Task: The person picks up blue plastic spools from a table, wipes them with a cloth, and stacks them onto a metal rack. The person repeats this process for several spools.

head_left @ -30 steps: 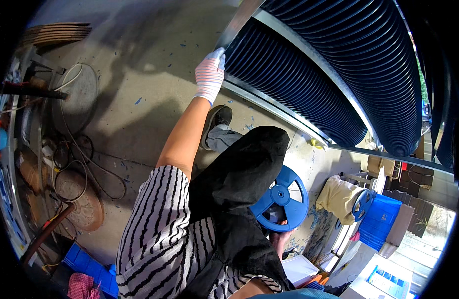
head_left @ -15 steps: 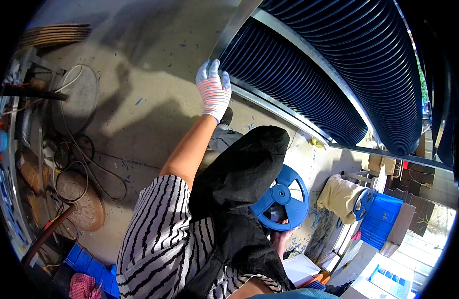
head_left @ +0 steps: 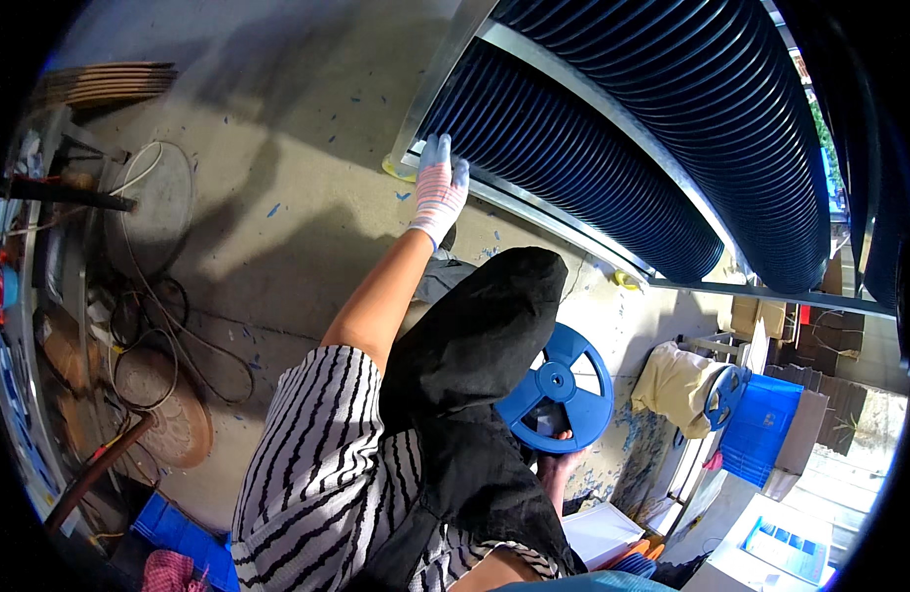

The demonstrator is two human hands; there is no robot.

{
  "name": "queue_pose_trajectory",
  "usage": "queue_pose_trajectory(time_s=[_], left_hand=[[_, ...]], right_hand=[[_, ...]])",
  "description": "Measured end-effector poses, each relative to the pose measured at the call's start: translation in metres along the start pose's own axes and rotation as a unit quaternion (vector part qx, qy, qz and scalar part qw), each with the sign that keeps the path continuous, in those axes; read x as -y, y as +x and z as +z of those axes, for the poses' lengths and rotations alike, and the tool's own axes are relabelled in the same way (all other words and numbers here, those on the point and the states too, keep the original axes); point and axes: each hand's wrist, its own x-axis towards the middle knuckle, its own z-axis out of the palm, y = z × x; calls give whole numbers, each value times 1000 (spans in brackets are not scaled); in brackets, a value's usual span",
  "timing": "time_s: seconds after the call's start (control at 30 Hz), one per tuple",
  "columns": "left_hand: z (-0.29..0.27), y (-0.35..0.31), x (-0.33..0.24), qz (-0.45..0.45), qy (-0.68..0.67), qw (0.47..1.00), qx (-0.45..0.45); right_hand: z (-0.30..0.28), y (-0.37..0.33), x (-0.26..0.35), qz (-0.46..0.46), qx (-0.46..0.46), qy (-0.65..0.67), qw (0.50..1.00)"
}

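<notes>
My left hand (head_left: pixel 440 192), in a white glove with red stripes and grey-blue fingertips, reaches forward to the near corner of a metal rack (head_left: pixel 573 235). Its fingers are stretched out and lie over the rack's edge, against a long row of closely packed black discs (head_left: pixel 583 158). A second black ribbed row (head_left: pixel 702 128) runs alongside. Low on the right, my bare right hand (head_left: pixel 562 462) grips the lower rim of a blue spoked reel (head_left: pixel 557 382), fingers curled at an opening. Black cloth (head_left: pixel 475 335) over my leg hides part of the reel.
Looped cables and a round brown disc (head_left: pixel 164 405) lie on the floor at left, beside cluttered shelving. Blue crates stand at lower left (head_left: pixel 184 538) and right (head_left: pixel 761 429). Beige cloth (head_left: pixel 672 385) hangs near another blue reel (head_left: pixel 723 398). A white box (head_left: pixel 771 553) sits at lower right.
My left hand has moved slightly right and nearer, its fingers now farther over the rack's corner. A yellow piece at that corner has come into sight. My right hand still holds the blue reel.
</notes>
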Motion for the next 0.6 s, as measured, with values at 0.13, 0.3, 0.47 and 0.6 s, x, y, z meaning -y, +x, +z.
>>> queue_pose_trajectory(time_s=[0.13, 0.3, 0.47, 0.6], left_hand=[[-10, -30, 13, -9, -23, 999, 31], [-38, -73, 22, -30, -25, 997, 63], [-78, -88, 30, -46, -23, 995, 81], [-99, -81, -9, -90, -81, 989, 89]], right_hand=[[-7, 8, -2, 7, -45, 20, 999], [-15, 15, 31, -20, 5, 88, 996], [10, -22, 87, -57, 205, 191, 958], [34, -29, 92, -43, 344, 248, 905]])
